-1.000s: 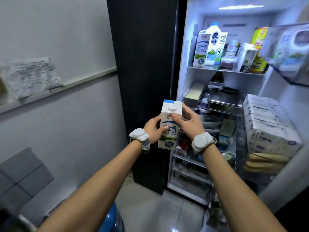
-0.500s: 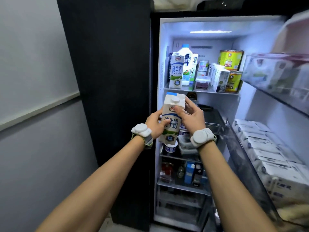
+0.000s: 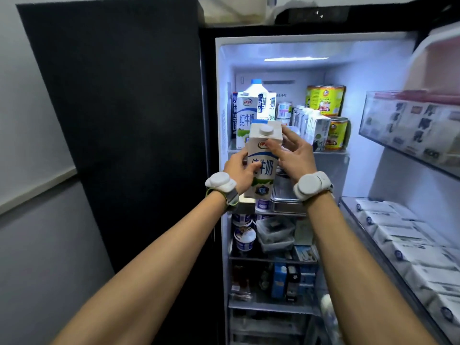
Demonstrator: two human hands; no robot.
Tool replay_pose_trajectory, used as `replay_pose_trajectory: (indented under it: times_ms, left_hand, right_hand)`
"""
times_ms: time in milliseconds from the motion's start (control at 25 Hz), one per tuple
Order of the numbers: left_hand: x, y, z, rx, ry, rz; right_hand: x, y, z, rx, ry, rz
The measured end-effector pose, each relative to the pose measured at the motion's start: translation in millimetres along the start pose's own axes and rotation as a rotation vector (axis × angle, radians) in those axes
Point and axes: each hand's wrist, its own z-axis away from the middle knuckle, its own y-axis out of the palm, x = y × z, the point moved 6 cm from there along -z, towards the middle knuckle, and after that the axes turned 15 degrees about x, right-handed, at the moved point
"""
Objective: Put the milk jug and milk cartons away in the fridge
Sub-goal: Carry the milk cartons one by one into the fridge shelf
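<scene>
Both hands have carried the milk carton higher since the earlier frames, from the level of the middle shelves to just in front of the top shelf's front edge, and the fridge now fills more of the frame. The carton sits at the centre of the frame, nearly upright with a slight lean to the right, its white screw cap facing the camera. The left hand is curled round the carton's lower left side, thumb across the printed front. The right hand is closed on the upper right side, thumb pressed on the front below the cap and fingers wrapped behind. Each wrist wears a white round device.

Just behind the held carton, on the left end of the top shelf, stand a second milk carton with matching blue print and a white milk jug with a blue cap, close together. Right of them on the same shelf are small cartons and yellow tins. At the right edge of the frame the open door's bins hold white boxes, blurred. A metal tray rests on the shelf below the hands.
</scene>
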Motion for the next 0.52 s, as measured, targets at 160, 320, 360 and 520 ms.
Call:
replay_pose_trajectory:
  times_ms: [160,320,360,520]
  left_hand:
    - [2,-10,-42,-0.023,0.048,0.003]
    - [-1,-22,-90,-0.013,0.105,-0.014]
    - [1,-23,-105,-0.018,0.106,-0.012]
    - [4,-22,-143,-0.040,0.130,0.010]
  right_hand:
    - [3,-8,-41,-0.020,-0.051,0.028]
    - [6,-20,-86,-0.053,-0.101,0.037]
    - [4,-24,-100,-0.061,-0.107,0.042]
    - [3,-40,-136,-0.066,-0.121,0.093]
